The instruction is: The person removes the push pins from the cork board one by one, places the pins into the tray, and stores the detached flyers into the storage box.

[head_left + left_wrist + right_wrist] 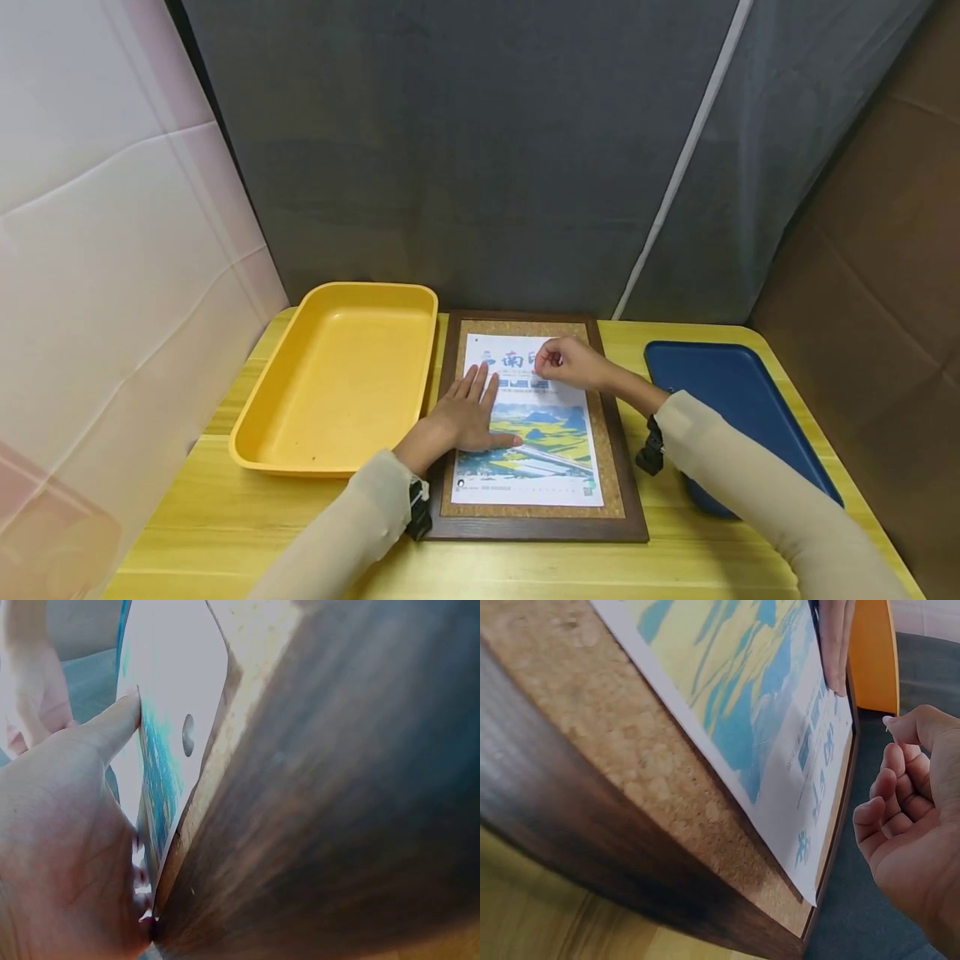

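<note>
Left hand flat on a poster, right hand pinching a small thing above it

A poster [555,421] lies face up on a framed board [540,528], inside the dark frame, with a border of bare cork [613,467] showing around it. Blue lettering runs across the poster's far end, and a yellow, green and blue landscape fills the part nearer the person. In the right wrist view, the poster's right edge casts a thin shadow on the cork.

The left hand [471,417] rests on the left half of the board, palm down on the poster, its fingers straight and spread and its thumb stretched toward the middle. It has hold of nothing.

The right hand [573,364] is over the board's far right part, its fingers curled and its thumb and forefinger pinched together on a tiny pale thing [888,723]; it may be a pin, but too little of it shows to be certain.

Both arms wear cream sleeves [765,483], and a black device [418,507] sits at each wrist, the left one at the board's near left corner.

Just left of the board is a deep yellow tray [345,375]. To the right of the board, a flatter blue tray [712,375] lies partly hidden by the right sleeve. The board and both trays are on a wooden table [517,575]. Beyond the board hangs a dark grey curtain [465,167].
</note>
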`<state>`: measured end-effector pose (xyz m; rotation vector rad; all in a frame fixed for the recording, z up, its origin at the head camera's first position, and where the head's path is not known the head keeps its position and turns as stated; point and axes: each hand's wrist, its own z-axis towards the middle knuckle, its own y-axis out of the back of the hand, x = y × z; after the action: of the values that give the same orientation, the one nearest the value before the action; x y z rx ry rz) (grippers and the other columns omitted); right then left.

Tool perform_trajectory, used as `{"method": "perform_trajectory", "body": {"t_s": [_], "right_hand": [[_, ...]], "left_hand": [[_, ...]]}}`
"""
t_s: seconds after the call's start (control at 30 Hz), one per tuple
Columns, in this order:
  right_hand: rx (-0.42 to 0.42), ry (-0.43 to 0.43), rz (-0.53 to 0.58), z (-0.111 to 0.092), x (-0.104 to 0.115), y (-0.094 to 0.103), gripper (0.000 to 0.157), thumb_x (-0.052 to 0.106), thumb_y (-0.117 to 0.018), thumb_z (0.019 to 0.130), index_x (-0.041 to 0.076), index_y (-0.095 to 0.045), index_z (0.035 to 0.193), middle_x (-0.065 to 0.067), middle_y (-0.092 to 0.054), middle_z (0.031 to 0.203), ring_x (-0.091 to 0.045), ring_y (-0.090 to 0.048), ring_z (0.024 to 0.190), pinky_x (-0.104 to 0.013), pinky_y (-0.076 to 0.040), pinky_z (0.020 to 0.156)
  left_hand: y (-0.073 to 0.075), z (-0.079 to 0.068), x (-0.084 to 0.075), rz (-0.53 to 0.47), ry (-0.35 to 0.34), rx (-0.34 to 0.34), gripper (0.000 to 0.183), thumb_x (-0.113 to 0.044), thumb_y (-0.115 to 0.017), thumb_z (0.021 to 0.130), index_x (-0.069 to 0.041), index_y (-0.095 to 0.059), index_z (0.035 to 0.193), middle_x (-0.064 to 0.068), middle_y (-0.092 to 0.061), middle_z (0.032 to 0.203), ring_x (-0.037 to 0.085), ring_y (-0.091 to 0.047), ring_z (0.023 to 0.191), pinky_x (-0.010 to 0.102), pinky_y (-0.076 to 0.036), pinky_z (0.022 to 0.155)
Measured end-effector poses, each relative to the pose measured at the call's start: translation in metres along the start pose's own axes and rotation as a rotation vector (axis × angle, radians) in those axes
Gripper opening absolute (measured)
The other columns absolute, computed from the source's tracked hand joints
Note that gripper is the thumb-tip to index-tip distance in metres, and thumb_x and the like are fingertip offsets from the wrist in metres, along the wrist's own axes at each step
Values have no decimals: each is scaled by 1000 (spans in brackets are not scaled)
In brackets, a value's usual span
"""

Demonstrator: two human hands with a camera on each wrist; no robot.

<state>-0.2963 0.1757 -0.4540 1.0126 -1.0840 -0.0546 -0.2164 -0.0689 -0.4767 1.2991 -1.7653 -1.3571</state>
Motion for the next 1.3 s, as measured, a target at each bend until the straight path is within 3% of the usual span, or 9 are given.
{"method": "perform_trajectory", "body": {"t_s": [0.57, 0.9, 1.3], "right_hand": [[-18, 8, -45, -36, -14, 6, 12, -3, -69, 93, 8, -73, 90, 3, -68, 81, -8, -53, 70, -24, -47, 65], [-12, -5, -17, -55, -23, 11, 13, -5, -68, 94, 7, -73, 92, 1, -69, 82, -8, -51, 67, -23, -46, 62], [-48, -44, -30, -78, -34, 18, 8, 3, -76, 96, 8, -72, 92, 4, -63, 79, -8, -54, 70, -23, -47, 63]], "left_hand": [[1, 1, -1, 3, -6, -8, 118, -86, -48, 92, -9, -6, 171, 15, 8, 178, 33, 4, 165, 48, -11, 132], [4, -3, 0, -9, -19, -6, 117, -84, -49, 93, -8, -5, 171, 15, 9, 178, 34, 5, 164, 49, -10, 132], [2, -3, 1, -13, -27, 4, 117, -84, -48, 93, -9, -4, 171, 15, 9, 178, 34, 5, 164, 50, -10, 132]]}}
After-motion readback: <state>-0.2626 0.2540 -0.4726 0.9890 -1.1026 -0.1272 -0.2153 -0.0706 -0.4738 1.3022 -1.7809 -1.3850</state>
